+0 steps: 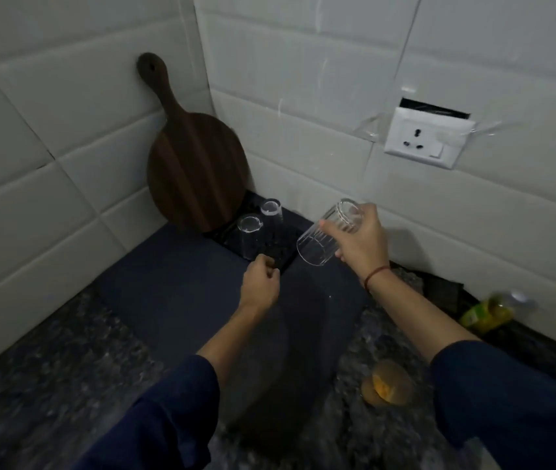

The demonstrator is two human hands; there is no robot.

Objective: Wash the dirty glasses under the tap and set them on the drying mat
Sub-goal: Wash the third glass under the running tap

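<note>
Presently: right hand (361,245) grips tilted glass (317,247) above drying mat (175,279) — left hand (259,283) curled by black tray (286,256), hold unclear.

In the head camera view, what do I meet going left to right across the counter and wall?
wooden board → two standing glasses → held glass → right hand → wall socket → yellow bottle

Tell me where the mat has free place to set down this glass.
Bare: the blue mat left of the left hand, in front of the wooden board. Also the black tray's right part. Crowded: the tray's back, where two glasses stand.
</note>
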